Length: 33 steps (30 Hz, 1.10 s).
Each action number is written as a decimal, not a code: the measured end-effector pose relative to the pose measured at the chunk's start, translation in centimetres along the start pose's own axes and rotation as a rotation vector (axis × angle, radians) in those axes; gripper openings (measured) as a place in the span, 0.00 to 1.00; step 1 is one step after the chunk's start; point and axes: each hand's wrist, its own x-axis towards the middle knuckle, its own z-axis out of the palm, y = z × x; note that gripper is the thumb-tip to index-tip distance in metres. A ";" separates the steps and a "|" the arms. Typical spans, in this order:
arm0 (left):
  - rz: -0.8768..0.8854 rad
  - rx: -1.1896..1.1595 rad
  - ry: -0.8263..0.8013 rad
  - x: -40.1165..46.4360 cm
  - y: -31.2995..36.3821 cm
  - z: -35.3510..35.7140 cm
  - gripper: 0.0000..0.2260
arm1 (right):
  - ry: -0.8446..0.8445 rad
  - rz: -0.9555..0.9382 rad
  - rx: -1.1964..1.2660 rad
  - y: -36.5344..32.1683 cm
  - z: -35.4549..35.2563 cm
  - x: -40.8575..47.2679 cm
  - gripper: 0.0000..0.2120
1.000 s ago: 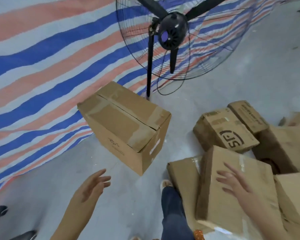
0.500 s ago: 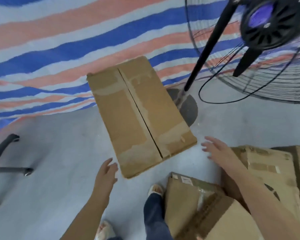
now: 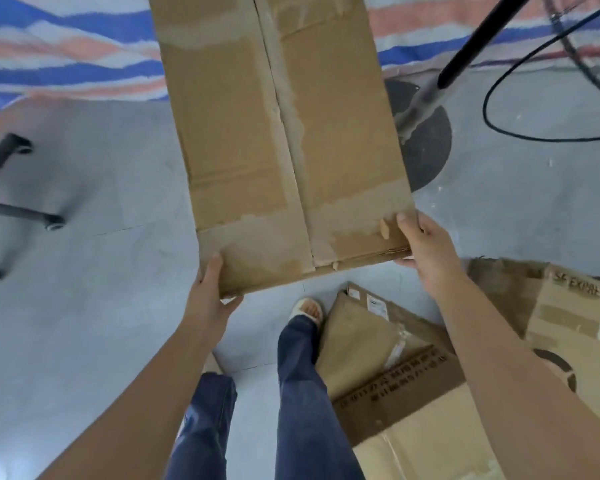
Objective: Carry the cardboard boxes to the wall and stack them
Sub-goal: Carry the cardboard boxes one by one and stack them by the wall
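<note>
Two hands hold a big brown cardboard box (image 3: 284,133).
The left hand (image 3: 210,292) and right hand (image 3: 426,252) each pinch a near corner, thumbs on top, above the grey floor (image 3: 84,306).

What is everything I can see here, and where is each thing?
held cardboard box: one, brown with pale tape marks, centre, gripped at its two near corners.
other cardboard boxes: several, brown, on the floor at lower right; one reads SF EXPRESS.
striped tarp: one, blue, white and orange, along the top.
fan stand: one, black pole on a round dark base, upper right, with a black cable looping beside it.
chair base: one, black with castors, left edge.
floor: grey.
legs: two, in blue trousers, bottom centre.
left hand: grips the box's near left corner.
right hand: grips the near right corner.
</note>
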 end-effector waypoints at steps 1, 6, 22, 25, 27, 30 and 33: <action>0.011 -0.005 0.011 -0.5 0.9 -0.8 0.18 | -0.011 -0.018 0.009 -0.6 0.5 -1.1 0.04; 0.138 0.002 0.146 -4.5 6.6 -4.4 0.25 | -0.058 -0.124 0.082 -3.9 3.0 -6.6 0.10; -0.009 -0.117 0.126 -8.6 13.4 -11.1 0.29 | -0.159 0.239 0.110 -11.9 9.2 -14.6 0.30; 0.005 -0.125 0.120 -9.3 12.7 -13.7 0.30 | -0.142 0.207 0.101 -10.8 10.5 -17.0 0.28; 0.031 -0.142 0.121 -10.2 11.8 -16.4 0.25 | -0.135 0.177 0.115 -9.5 11.6 -19.3 0.27; 0.094 -0.159 0.138 -12.0 11.0 -21.6 0.20 | -0.149 0.105 0.137 -7.3 13.9 -23.8 0.24; 0.155 -0.155 0.147 -14.2 10.2 -28.4 0.27 | -0.192 0.014 0.129 -4.5 17.0 -29.6 0.17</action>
